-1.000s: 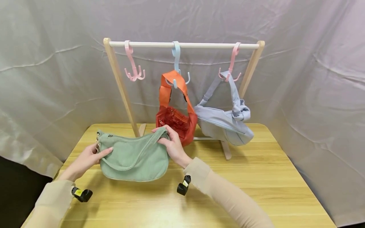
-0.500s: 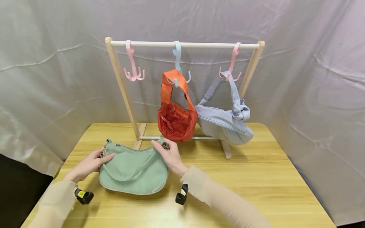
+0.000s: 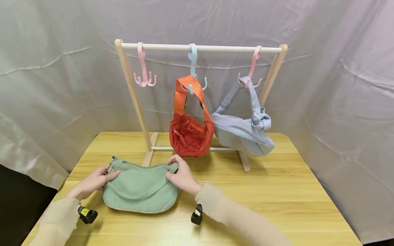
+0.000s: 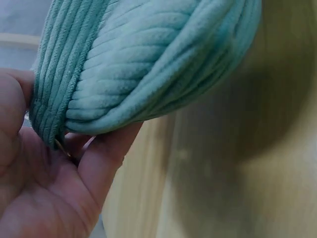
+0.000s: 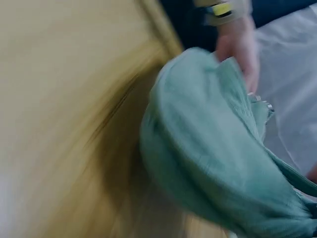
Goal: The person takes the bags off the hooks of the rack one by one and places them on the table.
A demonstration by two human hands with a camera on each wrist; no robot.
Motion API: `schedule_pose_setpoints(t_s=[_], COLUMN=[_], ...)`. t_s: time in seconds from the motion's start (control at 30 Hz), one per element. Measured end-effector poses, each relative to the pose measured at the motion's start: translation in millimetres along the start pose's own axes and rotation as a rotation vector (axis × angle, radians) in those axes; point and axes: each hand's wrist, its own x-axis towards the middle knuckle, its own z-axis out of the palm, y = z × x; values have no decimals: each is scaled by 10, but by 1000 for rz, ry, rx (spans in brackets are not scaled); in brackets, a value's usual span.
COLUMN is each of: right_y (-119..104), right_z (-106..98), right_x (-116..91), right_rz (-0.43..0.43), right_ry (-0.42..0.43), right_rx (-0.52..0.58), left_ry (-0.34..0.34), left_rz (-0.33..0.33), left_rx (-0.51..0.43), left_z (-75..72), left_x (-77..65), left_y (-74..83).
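A green corduroy shoulder bag [image 3: 138,186] is stretched between both hands near the front left of the table, its strap drooping across its front. At the bag's left end, by the metal chain links, my left hand [image 3: 92,182] grips it, thumb in front. Fingers [image 4: 106,158] lie under the fabric in the left wrist view. My right hand [image 3: 183,176] pinches the strap end at the bag's upper right corner. Only a bit of that hand shows at the edge of the right wrist view. Whether the bag's bottom touches the table cannot be told.
Behind the bag stands a wooden rack [image 3: 132,89] with a white top bar [image 3: 221,49]. A pink hook [image 3: 144,73] hangs at left. The blue hook [image 3: 193,59] bears a red-orange bag [image 3: 191,136]; another pink hook [image 3: 253,65] bears a grey-blue bag [image 3: 243,131].
Both hands have lowered the green bag towards the table front, away from the red-orange bag. The right hand's hold at the strap end has shifted, and the red-orange bag now shows fully.
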Motion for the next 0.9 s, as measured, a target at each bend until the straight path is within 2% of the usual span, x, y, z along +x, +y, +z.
schedule_pose_setpoints(t_s=[0.13, 0.23, 0.4, 0.47, 0.57, 0.67, 0.8, 0.9], right_y=[42, 85, 160, 186, 223, 269, 319, 333], right_z=[12, 31, 58, 65, 70, 61, 27, -9], right_x=[-43, -43, -37, -41, -47, -50, -57, -70], right_rz=[-71, -81, -86, -79, -41, 29, 116, 144], right_ry=[-120, -170, -195, -207, -224, -222, -204, -200], right_rx=[-225, -320, -408, -429, -444, -426, -361, -310], left_ry=[-49, -68, -48, -36, -28, -34, 0, 33], left_rz=[-23, -38, -40, -27, -31, -29, -45, -65], left_rx=[-20, -2, 153, 233, 294, 293, 268, 268], left_z=[14, 11, -12, -22, -26, -30, -41, -49], left_x=[-11, -5, 23, 36, 54, 54, 35, 31], left_y=[-86, -140, -164, -162, -167, -187, -204, -208])
